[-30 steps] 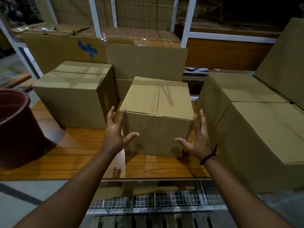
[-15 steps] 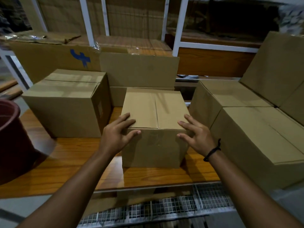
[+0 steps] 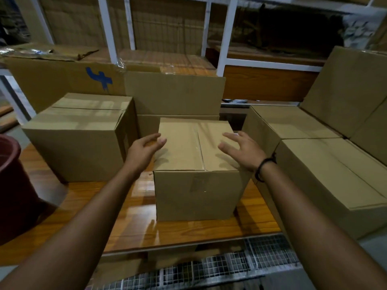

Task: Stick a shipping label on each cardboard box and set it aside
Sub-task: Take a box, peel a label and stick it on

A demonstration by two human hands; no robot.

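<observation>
A glossy orange-brown wooden tabletop [image 3: 129,216] carries a closed brown cardboard box [image 3: 196,193] in the middle, near its front edge. A larger closed cardboard box [image 3: 77,151] stands to the left, a little apart, and a dark red round plastic tub [image 3: 14,191] sits at the far left. Whether the big brown carton [image 3: 326,181] on the right rests on the wood, I cannot tell.

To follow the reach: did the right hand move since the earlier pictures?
Yes: the right hand went forward, from beside the box's near corner to over its top.
</observation>
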